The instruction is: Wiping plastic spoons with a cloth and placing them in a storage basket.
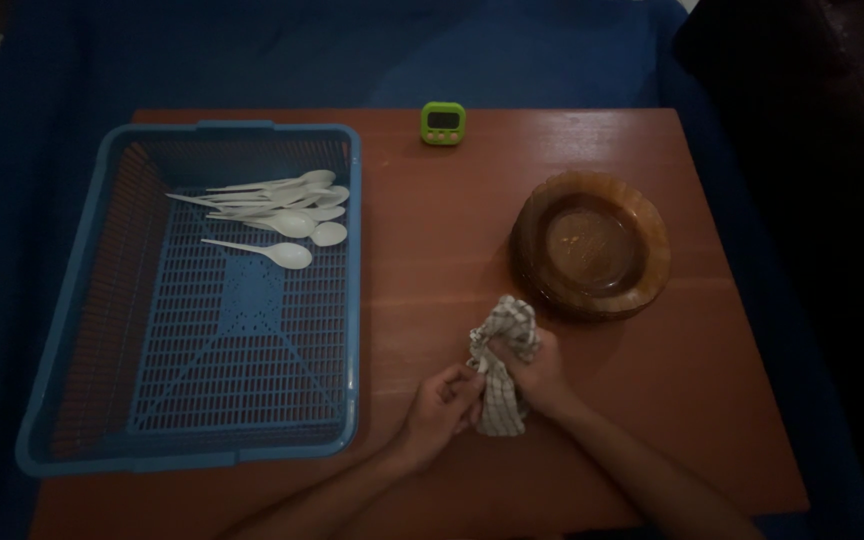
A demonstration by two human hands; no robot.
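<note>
Checked white-and-grey cloth [502,365]: bunched, lower centre of frame, long axis running upright, on the brown wooden table [432,290]. Right hand [540,376] fingers curled tight around its middle; left hand [444,403] fingertips pinching its lower left edge. Both touch it. Stack of amber glass plates [592,245] just above-right; blue plastic basket [102,300] with white plastic spoons [282,212] left.

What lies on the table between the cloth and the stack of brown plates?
Nothing: the head view shows only bare table between the cloth, held in both hands, and the plates. The cloth's top corner comes close to the stack's rim.
</note>
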